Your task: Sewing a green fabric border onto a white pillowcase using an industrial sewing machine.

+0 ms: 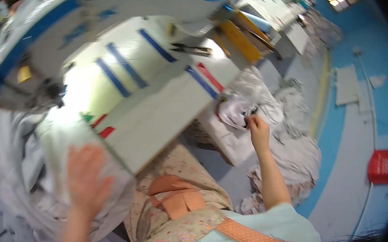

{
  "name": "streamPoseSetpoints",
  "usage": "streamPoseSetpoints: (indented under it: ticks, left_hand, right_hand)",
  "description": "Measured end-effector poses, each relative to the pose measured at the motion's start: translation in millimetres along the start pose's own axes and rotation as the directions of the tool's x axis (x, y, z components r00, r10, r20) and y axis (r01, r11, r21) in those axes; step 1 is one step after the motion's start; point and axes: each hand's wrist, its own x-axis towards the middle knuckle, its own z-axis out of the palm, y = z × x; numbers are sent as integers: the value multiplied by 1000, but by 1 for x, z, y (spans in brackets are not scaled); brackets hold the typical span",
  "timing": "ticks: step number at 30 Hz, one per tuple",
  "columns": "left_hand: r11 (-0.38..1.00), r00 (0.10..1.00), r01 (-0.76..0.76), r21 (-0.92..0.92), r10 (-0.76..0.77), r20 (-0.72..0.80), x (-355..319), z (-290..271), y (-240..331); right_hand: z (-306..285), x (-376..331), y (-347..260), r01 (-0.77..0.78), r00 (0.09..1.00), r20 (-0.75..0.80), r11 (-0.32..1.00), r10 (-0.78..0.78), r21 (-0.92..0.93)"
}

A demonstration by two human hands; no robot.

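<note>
A sewing machine [143, 9] with a blue and white body spans the top of the view, its needle end lit at the left. My left hand [87, 178] is blurred, fingers spread, over the white fabric [25, 154] heaped at the left of the machine table [155, 120]. At the right, my right hand [257, 127] is closed at the edge of a bunched white cloth piece [238, 109] with a dark bit by the fingertips. That pile rests on a white side board [237, 147].
Blue and red tape strips mark the table; dark scissors [190, 49] lie at its far side. Yellow-sided holders [237, 39] stand beyond. More pale cloth [294, 162] is heaped low at the right. A red bag [384, 166] is at the far right.
</note>
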Motion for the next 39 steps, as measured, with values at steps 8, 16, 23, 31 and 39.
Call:
streamPoseSetpoints:
  ticks: [8, 16, 23, 31, 39]
  left_hand:
    - [388, 878, 466, -795, -90, 471, 11, -1, 83]
    - [657, 809, 588, -471, -464, 361, -6, -59, -19]
    - [796, 796, 605, 22, -605, 35, 32, -24, -89]
    - [863, 833, 503, -37, -496, -245, 14, 2, -98]
    - [850, 787, 510, -134, -524, -326, 13, -1, -100]
  right_hand:
    - [24, -27, -252, 333, 150, 697, 700, -701, 632]
    - [110, 22, -319, 249, 358, 789, 865, -500, 435]
    - [183, 63, -354, 694, 508, 669, 718, -543, 55]
    - [188, 24, -323, 975, 86, 416, 162, -905, 150]
    - [194, 18, -328, 932, 254, 588, 357, -768, 63]
